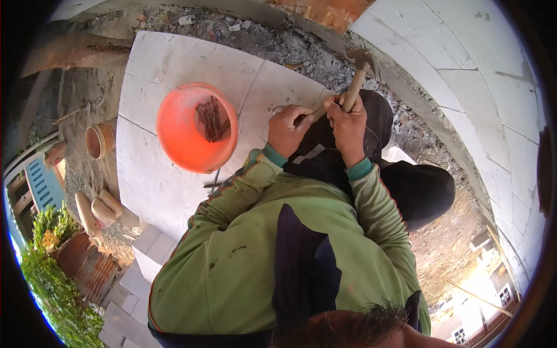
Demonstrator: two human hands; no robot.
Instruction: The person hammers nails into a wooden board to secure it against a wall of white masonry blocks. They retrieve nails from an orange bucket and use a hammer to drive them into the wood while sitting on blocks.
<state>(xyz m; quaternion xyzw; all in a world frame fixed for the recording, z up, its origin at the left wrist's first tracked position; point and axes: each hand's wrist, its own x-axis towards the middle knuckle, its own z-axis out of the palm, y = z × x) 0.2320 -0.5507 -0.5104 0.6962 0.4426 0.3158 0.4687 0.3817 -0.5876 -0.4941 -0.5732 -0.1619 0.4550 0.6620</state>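
Observation:
My right hand is closed round the wooden handle of a hammer, whose metal head points up and away from me. My left hand is closed close beside it, above my dark-trousered knee. Something thin and pale shows between the two hands; I cannot make out what it is. To the left, an orange bucket stands on the pale block surface. Inside it lie several thin, rusty nails or rods. A thin metal tool lies partly hidden beside my left sleeve.
A pale block wall curves along the right. Grey rubble lies beyond the block surface. On the left are a small brown bucket, sandbag-like bundles, a blue slotted crate and green plants. More pale blocks stand lower left.

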